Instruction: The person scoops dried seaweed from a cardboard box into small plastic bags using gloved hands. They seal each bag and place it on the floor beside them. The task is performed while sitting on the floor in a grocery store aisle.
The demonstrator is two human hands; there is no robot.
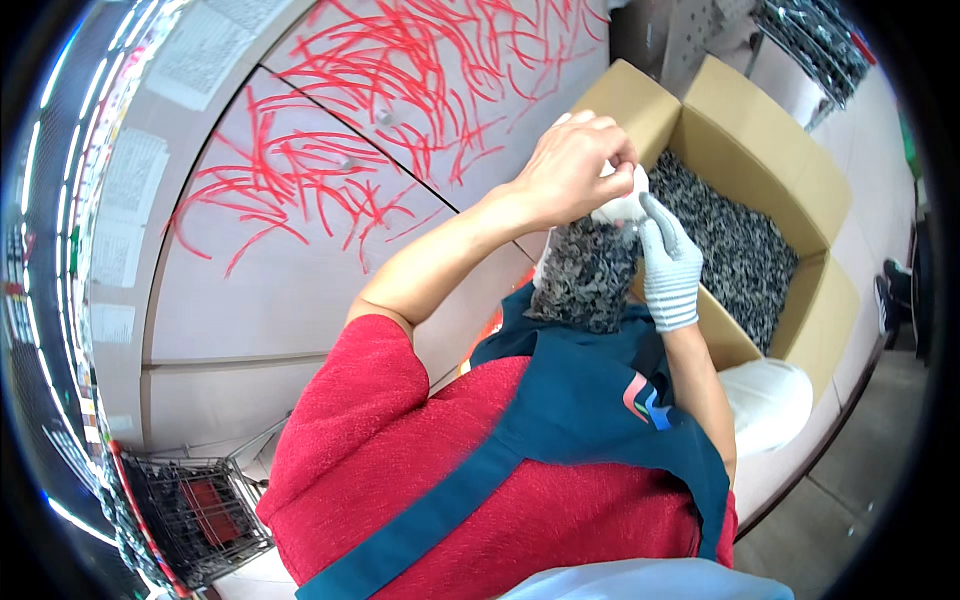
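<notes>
My left hand (pixel 581 165), bare, pinches the gathered white top of a clear plastic bag (pixel 589 274) filled with grey-black dry pieces. On its right side, my right hand (pixel 671 259), in a pale striped knit glove, grips the bag's upper edge with its fingertips; its thumb is mostly hidden. The bag hangs upright in front of my dark teal apron (pixel 577 382). Close behind the gloved hand stands an open cardboard box (pixel 757 161), and a thick layer of the same kind of loose dark pieces (pixel 720 232) lies in it.
Pale panels (pixel 247 307) with round knobs and many thin red strips or marks (pixel 360 67) lie left of the box. A wire cart (pixel 202 517) holds dark bagged goods at lower left; another wire basket (pixel 817 52) stands at upper right. A white bag (pixel 769 405) is beside the box. Someone's shoes (pixel 889 300) show far right.
</notes>
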